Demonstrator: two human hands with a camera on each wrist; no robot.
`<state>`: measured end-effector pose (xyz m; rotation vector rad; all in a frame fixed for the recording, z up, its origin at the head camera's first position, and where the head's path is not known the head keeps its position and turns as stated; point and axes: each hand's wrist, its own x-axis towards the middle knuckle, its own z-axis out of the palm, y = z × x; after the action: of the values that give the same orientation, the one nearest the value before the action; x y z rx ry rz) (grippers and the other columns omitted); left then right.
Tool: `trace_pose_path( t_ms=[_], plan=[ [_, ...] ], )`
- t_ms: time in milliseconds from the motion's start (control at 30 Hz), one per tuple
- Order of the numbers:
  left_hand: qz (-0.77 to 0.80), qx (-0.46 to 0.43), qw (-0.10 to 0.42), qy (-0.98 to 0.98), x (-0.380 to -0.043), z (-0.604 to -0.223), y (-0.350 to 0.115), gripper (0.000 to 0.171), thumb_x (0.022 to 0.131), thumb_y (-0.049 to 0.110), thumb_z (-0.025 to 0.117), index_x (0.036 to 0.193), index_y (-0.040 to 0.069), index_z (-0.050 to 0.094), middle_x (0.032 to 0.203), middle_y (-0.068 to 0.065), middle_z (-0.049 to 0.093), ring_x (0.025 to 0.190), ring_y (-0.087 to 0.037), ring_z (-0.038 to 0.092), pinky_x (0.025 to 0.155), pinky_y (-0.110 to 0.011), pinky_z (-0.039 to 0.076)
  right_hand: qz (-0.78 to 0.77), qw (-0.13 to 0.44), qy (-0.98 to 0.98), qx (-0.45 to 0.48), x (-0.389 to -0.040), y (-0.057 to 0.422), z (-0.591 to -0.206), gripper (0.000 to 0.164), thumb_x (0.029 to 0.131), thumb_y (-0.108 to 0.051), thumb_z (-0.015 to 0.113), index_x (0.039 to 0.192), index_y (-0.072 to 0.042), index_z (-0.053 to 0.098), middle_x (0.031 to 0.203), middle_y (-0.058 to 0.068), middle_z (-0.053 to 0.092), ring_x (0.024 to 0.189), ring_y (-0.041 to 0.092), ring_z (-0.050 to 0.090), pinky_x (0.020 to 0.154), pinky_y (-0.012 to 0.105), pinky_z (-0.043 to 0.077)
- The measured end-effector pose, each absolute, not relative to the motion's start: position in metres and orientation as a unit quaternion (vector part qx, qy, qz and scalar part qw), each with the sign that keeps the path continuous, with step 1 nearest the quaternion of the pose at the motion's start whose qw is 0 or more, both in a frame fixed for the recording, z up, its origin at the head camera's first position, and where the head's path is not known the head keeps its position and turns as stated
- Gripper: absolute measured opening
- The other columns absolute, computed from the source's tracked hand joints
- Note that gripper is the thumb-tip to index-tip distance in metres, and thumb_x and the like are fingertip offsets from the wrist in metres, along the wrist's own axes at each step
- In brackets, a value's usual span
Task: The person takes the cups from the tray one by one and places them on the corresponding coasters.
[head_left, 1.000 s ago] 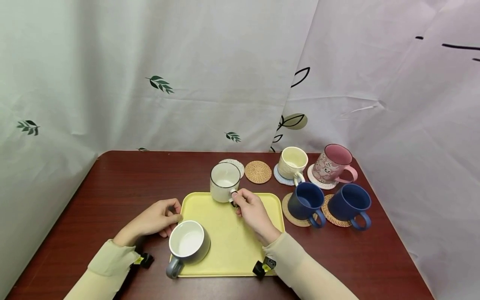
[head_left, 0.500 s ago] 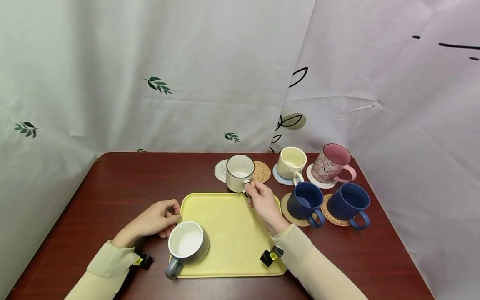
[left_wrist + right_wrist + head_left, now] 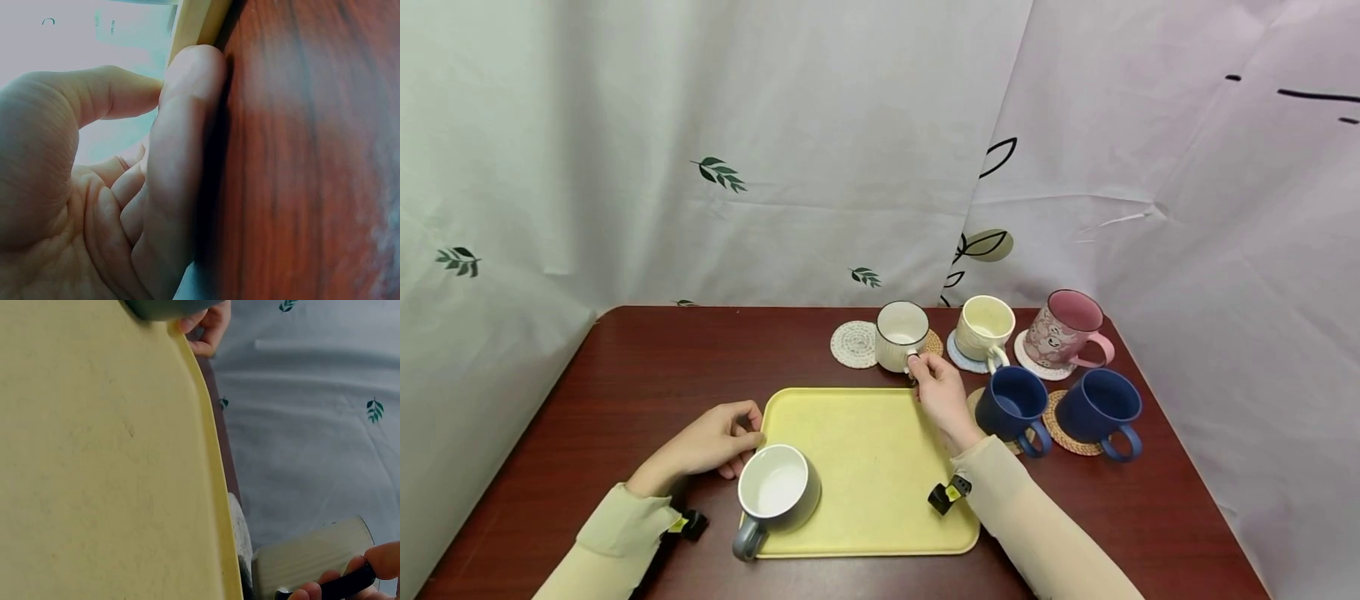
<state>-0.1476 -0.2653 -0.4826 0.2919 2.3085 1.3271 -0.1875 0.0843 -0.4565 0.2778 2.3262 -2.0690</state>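
My right hand [image 3: 943, 400] grips the dark handle of a white ribbed mug [image 3: 898, 343] with a dark rim. The mug stands upright over a tan woven coaster [image 3: 935, 343], hiding most of it in the head view. My left hand [image 3: 718, 437] pinches the left rim of a yellow tray [image 3: 865, 467]; in the left wrist view its thumb [image 3: 119, 94] and index finger meet at the tray's edge. A grey mug [image 3: 778, 487], white inside, sits at the tray's front left corner with its handle toward the front.
A white round coaster [image 3: 853, 344] lies left of the held mug. To the right, on coasters, stand a cream mug [image 3: 985, 329], a pink patterned mug [image 3: 1063, 329] and two blue mugs, one nearer [image 3: 1011, 404] and one farther right [image 3: 1093, 408]. A curtain [image 3: 820, 167] hangs behind the table.
My right hand has carried the white mug back and to the right, from above the tray's rear edge past the white coaster to the tan one. My left hand stays at the tray.
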Motion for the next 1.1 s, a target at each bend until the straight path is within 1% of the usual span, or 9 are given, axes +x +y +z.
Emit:
trace_pose_path(
  t_ms=[133,367,533,633,800,1000,1100],
  plan=[
    [0.483,0.104,0.230,0.839,-0.147,-0.482,-0.264,0.015,0.097,0.012,0.067,0.101,0.003,0.055,0.060,-0.002,0.064,0.049,-0.012,0.062,0.042,-0.029,0.054,-0.661,0.005,0.743,0.103,-0.192,0.088,-0.458,0.029,0.107,-0.023,0.058,0.087,-0.001,0.057,0.088,0.009,0.055,0.066,0.017,0.051,0.062,0.023,0.042],
    [0.473,0.110,0.226,0.844,-0.148,-0.482,-0.265,0.016,0.097,0.012,0.067,0.099,0.003,0.055,0.060,-0.004,0.064,0.049,-0.012,0.063,0.042,-0.030,0.054,-0.658,0.001,0.743,0.125,-0.199,0.091,-0.456,0.030,0.107,-0.027,0.057,0.087,-0.005,0.057,0.090,0.007,0.054,0.071,0.015,0.051,0.067,0.024,0.043],
    [0.470,0.109,0.227,0.846,-0.146,-0.483,-0.265,0.014,0.097,0.012,0.066,0.098,0.004,0.054,0.060,-0.003,0.064,0.049,-0.012,0.063,0.042,-0.030,0.055,-0.657,-0.007,0.743,0.132,-0.202,0.092,-0.457,0.032,0.108,-0.027,0.056,0.092,0.000,0.058,0.091,0.006,0.054,0.072,0.014,0.050,0.066,0.023,0.043],
    [0.471,0.111,0.228,0.845,-0.146,-0.484,-0.266,0.013,0.097,0.011,0.065,0.098,0.004,0.054,0.060,-0.004,0.064,0.049,-0.012,0.062,0.042,-0.030,0.054,-0.659,-0.010,0.739,0.140,-0.204,0.093,-0.458,0.034,0.108,-0.028,0.055,0.096,0.003,0.058,0.090,0.008,0.054,0.072,0.015,0.050,0.065,0.022,0.043],
    [0.474,0.111,0.228,0.843,-0.147,-0.485,-0.266,0.015,0.097,0.012,0.066,0.098,0.003,0.054,0.059,-0.003,0.064,0.048,-0.011,0.063,0.042,-0.030,0.054,-0.664,-0.021,0.732,0.153,-0.206,0.093,-0.460,0.035,0.108,-0.028,0.055,0.096,0.004,0.057,0.090,0.010,0.055,0.075,0.019,0.051,0.064,0.022,0.042],
    [0.473,0.109,0.230,0.844,-0.148,-0.485,-0.266,0.015,0.097,0.012,0.066,0.098,0.003,0.054,0.059,-0.003,0.064,0.048,-0.011,0.063,0.042,-0.031,0.055,-0.662,-0.033,0.731,0.159,-0.208,0.093,-0.462,0.035,0.109,-0.028,0.053,0.092,0.004,0.055,0.092,0.010,0.054,0.074,0.017,0.049,0.065,0.022,0.042],
    [0.472,0.111,0.230,0.844,-0.148,-0.485,-0.266,0.014,0.097,0.012,0.065,0.098,0.003,0.054,0.059,-0.003,0.064,0.048,-0.011,0.063,0.042,-0.031,0.055,-0.663,-0.037,0.729,0.167,-0.208,0.093,-0.460,0.035,0.109,-0.029,0.053,0.092,0.002,0.055,0.092,0.010,0.053,0.076,0.018,0.050,0.065,0.023,0.043]
  ],
)
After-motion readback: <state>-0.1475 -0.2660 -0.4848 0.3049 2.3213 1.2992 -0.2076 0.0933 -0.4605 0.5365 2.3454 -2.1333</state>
